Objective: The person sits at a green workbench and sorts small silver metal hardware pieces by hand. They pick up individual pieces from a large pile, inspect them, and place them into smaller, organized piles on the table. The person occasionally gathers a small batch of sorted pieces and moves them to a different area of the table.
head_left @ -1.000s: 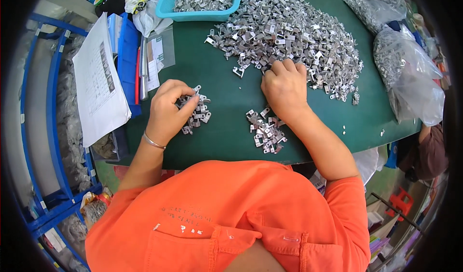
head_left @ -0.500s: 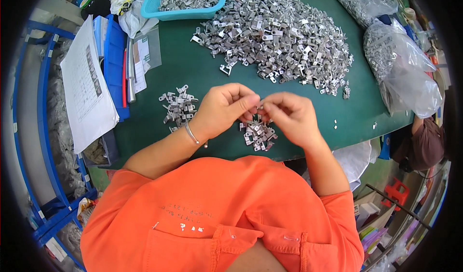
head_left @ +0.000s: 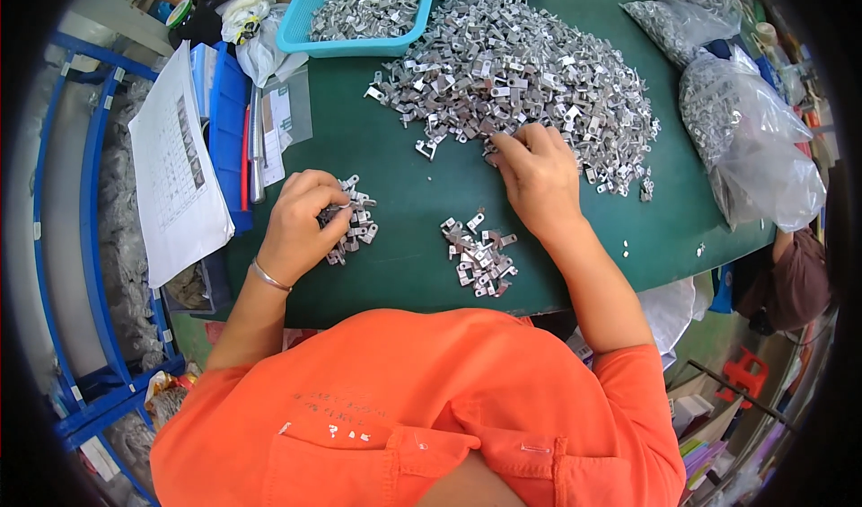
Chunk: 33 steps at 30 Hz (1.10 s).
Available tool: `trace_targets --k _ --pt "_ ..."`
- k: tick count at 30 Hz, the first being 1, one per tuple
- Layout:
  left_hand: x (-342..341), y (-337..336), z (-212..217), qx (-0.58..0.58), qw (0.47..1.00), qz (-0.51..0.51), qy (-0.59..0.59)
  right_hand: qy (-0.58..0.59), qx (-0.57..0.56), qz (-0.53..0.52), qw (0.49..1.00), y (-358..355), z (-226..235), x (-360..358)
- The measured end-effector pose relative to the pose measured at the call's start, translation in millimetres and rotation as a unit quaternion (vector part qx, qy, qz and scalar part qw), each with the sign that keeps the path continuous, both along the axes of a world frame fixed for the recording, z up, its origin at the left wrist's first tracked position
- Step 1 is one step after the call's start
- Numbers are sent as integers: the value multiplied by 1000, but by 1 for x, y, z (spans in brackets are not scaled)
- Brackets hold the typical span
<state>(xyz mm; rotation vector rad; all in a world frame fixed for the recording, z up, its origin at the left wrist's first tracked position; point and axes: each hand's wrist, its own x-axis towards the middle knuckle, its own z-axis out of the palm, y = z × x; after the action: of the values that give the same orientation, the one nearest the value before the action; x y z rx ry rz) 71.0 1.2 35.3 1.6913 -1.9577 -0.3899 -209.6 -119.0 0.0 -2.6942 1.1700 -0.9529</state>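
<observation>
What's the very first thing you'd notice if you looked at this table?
The huge pile of shiny metal pieces at the far middle of the green table grabs the eye first, with the right hand reaching into its near edge. Next comes the bright orange shirt filling the bottom of the picture. The left hand rests on a small heap of pieces, and another small heap lies in front of the person.

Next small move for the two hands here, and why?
Probably: the right hand closes its fingertips on one metal piece at the near edge of the big pile. Its fingers already rest on that edge, spread and not visibly gripping anything. The left hand is curled over the small left heap, and a second small heap lies untouched between the hands on the green table.
</observation>
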Motion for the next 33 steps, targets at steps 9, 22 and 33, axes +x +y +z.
trace_targets --k 9,22,33 --pt "-60 -33 -8 -97 981 -66 156 11 -9 27 1000 -1 -3 -9" --pt "-112 -53 -28 241 784 -48 570 -542 673 43 502 30 6 -22" --pt "-98 -25 -36 -28 947 -249 200 -110 94 71 987 33 4 -18"
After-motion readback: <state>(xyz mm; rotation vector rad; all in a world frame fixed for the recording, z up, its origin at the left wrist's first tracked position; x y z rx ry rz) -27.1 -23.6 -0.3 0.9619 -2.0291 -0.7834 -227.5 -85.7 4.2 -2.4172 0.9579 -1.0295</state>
